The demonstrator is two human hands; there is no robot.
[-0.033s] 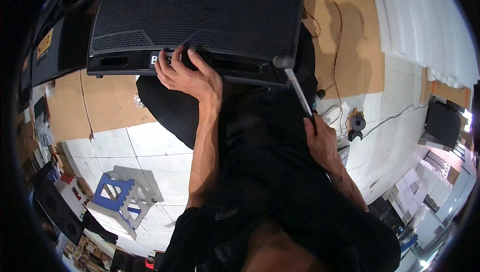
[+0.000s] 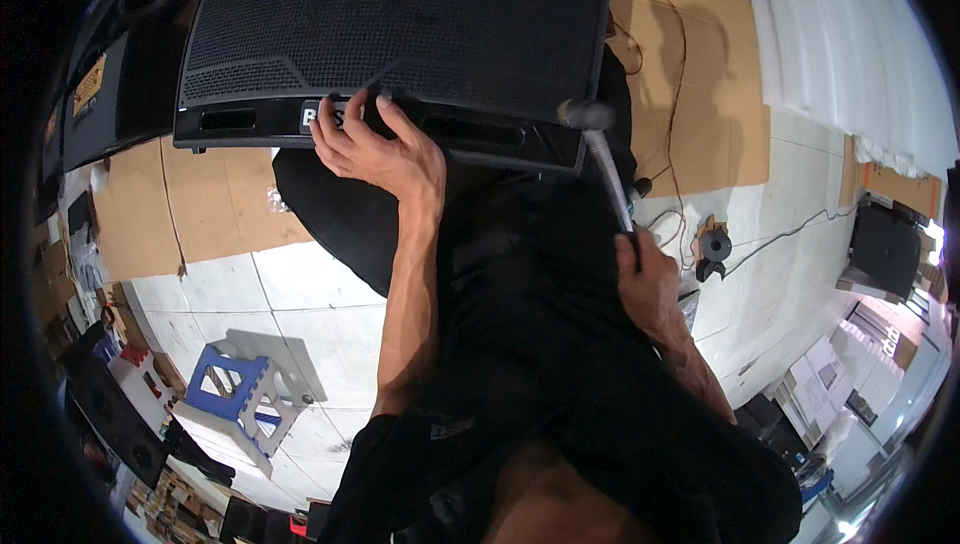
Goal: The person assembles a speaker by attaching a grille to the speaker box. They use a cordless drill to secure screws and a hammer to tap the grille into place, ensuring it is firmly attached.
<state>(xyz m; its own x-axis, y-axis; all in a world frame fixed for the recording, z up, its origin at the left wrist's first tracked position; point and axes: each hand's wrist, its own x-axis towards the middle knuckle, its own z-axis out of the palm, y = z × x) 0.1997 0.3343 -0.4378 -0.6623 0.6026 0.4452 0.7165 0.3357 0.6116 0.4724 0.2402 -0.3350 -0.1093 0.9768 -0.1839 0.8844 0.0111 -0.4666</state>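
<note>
The black, mesh-fronted speaker cabinet sits near twelve o'clock; left hand spread on its near edge, right hand wrapped around a silver-shafted, dark-headed hammer angled toward eleven. Corner-tapping seems in hand, probably calling for steady bracing.

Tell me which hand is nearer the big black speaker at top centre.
Left. The left hand touches the near edge of the speaker; the right hand, gripping the hammer, is apart from it, below and to its right.
</note>
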